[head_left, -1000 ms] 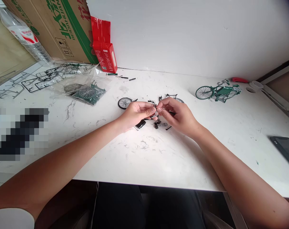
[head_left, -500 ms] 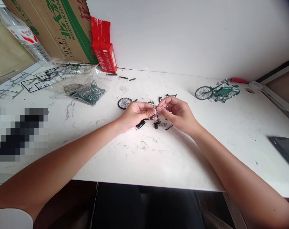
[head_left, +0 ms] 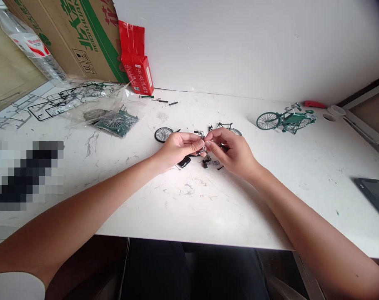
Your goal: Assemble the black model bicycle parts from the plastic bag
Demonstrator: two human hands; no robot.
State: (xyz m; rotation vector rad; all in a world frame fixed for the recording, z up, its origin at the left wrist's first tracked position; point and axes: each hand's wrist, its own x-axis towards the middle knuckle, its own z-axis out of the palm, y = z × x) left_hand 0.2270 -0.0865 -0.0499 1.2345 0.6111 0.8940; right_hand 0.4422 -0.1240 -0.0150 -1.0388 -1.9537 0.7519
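My left hand pinches a small silver-and-black model bicycle handlebar between thumb and fingers. From the other side, my right hand is closed, thumb and forefinger meeting at the handlebar; the fingertips hide what exactly they grip. To the left of my left hand lies a black model wheel. Behind my right hand a dark model bicycle frame with a wheel is partly covered. Below the hands lie a black piece and several small black and silver parts.
A finished-looking green model bicycle stands at the right. Small screwdrivers lie at the back, near a red packet. Bagged green parts and part frames spread at the left. A phone is by the right edge.
My right hand has turned slightly, its fingers drawn closer together at the handlebar. More of the wheel behind it shows. My left hand stays nearly in place.
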